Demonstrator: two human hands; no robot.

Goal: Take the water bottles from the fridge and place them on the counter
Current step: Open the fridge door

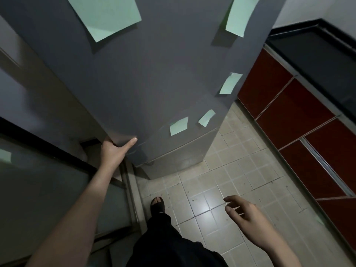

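One wide-angle camera sits on my head, facing forward and steeply down. It looks close along the grey fridge door filling the upper centre, down to the tiled floor at lower right, with the dark table at the right edge.

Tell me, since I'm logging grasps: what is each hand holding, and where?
Left hand grips the fridge door at its lower corner edge. Right hand holds nothing.

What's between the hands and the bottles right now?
The grey fridge door. The left hand grips its lower edge, so the inside is hidden and no bottles show. The right hand hangs open and empty over the floor.
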